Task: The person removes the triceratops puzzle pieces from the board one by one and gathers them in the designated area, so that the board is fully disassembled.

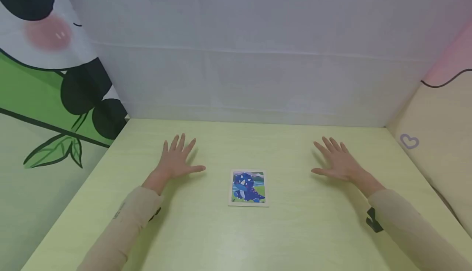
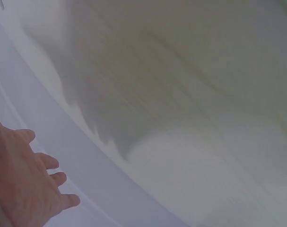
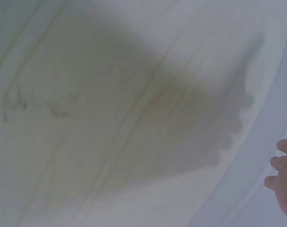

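A square picture puzzle [image 1: 248, 188] with a pale frame lies flat on the table, showing a blue cartoon dinosaur by water and grass. To its left, my left hand [image 1: 174, 162] is held with fingers spread and straight, holding nothing. On the other side my right hand [image 1: 337, 162] is spread the same way, also holding nothing. Both hands cast shadows on the tabletop. In the left wrist view the left hand [image 2: 27, 179] shows at the lower left; the right hand [image 3: 286, 172] is partly cut off at the right wrist view's edge.
The pale wood-grain table [image 1: 236, 242] ends at a whitish cloth wall [image 1: 258, 82] behind. A printed cartoon panel [image 1: 51, 99] stands at the left, and a beige and pink panel [image 1: 439, 131] with a heart borders the right side.
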`<control>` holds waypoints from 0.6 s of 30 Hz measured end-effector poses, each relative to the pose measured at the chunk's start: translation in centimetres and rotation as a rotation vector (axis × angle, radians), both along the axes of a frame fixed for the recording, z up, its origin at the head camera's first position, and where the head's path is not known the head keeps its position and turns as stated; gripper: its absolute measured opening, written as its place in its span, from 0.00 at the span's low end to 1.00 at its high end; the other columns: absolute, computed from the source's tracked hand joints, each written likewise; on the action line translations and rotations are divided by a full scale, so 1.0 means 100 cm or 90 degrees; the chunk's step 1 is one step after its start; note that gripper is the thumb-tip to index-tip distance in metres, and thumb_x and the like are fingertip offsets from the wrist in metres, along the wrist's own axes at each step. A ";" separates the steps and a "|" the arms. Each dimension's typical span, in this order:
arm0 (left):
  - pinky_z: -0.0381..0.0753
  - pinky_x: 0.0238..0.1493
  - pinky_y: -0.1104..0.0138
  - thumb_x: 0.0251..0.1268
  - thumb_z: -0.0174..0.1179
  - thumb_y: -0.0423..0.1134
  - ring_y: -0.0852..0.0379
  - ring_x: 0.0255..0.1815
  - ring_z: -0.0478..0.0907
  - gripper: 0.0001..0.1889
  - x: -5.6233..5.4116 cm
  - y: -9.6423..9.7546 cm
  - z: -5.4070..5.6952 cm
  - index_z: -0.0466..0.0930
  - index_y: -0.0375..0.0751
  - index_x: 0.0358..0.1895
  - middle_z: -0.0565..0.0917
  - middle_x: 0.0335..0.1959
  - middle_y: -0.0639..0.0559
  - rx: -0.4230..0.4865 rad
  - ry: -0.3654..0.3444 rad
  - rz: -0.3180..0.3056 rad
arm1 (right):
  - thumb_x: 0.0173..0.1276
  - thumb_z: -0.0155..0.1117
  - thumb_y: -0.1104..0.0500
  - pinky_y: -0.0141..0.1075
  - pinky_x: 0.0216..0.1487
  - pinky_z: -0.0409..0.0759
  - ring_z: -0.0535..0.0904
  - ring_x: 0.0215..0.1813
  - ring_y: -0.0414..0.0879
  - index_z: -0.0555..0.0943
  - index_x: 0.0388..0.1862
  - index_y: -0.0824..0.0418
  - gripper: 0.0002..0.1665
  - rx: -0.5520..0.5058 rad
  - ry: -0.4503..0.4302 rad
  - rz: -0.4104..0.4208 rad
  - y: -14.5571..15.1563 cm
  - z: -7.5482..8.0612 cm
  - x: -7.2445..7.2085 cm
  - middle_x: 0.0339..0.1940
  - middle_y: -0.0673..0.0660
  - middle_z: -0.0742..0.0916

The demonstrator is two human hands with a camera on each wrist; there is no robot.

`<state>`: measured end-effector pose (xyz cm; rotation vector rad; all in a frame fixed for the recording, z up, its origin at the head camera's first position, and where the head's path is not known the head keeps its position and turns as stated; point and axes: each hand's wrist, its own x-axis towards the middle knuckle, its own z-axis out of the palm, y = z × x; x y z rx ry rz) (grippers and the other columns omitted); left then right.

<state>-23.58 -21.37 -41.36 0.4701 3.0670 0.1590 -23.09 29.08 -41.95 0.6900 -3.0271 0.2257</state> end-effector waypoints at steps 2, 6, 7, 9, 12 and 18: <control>0.31 0.64 0.40 0.48 0.50 0.72 0.36 0.71 0.34 0.52 0.002 0.004 0.000 0.45 0.43 0.72 0.41 0.71 0.32 0.014 -0.007 -0.017 | 0.56 0.56 0.32 0.62 0.65 0.43 0.46 0.69 0.67 0.52 0.71 0.61 0.53 -0.018 -0.007 0.009 -0.006 -0.001 0.002 0.70 0.71 0.54; 0.37 0.65 0.41 0.48 0.51 0.71 0.37 0.71 0.38 0.51 0.008 0.016 -0.001 0.49 0.43 0.71 0.47 0.70 0.33 0.033 -0.024 -0.044 | 0.55 0.59 0.34 0.60 0.65 0.47 0.51 0.69 0.65 0.53 0.71 0.59 0.53 -0.070 -0.021 0.027 -0.018 -0.001 0.006 0.70 0.68 0.57; 0.39 0.65 0.41 0.48 0.52 0.71 0.37 0.71 0.39 0.51 0.009 0.019 -0.002 0.50 0.43 0.71 0.48 0.70 0.33 0.036 -0.030 -0.048 | 0.55 0.59 0.34 0.60 0.65 0.49 0.53 0.68 0.64 0.53 0.71 0.58 0.53 -0.082 -0.025 0.030 -0.022 -0.002 0.007 0.70 0.68 0.58; 0.41 0.66 0.42 0.48 0.51 0.71 0.37 0.70 0.41 0.51 0.013 0.026 -0.004 0.50 0.43 0.71 0.50 0.70 0.34 0.037 -0.044 -0.057 | 0.55 0.61 0.35 0.59 0.64 0.53 0.54 0.68 0.63 0.54 0.71 0.58 0.52 -0.108 -0.039 0.032 -0.029 -0.003 0.009 0.69 0.67 0.59; 0.46 0.66 0.44 0.48 0.52 0.72 0.36 0.70 0.45 0.51 0.019 0.036 -0.005 0.51 0.41 0.70 0.52 0.69 0.34 0.056 -0.064 -0.081 | 0.54 0.63 0.37 0.58 0.62 0.58 0.57 0.67 0.62 0.56 0.70 0.58 0.51 -0.136 -0.060 0.030 -0.040 -0.005 0.012 0.67 0.65 0.64; 0.50 0.67 0.47 0.46 0.56 0.69 0.39 0.70 0.47 0.51 0.034 0.053 -0.008 0.52 0.42 0.70 0.53 0.70 0.38 0.096 -0.127 -0.122 | 0.52 0.66 0.40 0.54 0.62 0.62 0.64 0.63 0.59 0.63 0.66 0.61 0.48 -0.171 -0.081 0.035 -0.066 -0.006 0.019 0.62 0.62 0.72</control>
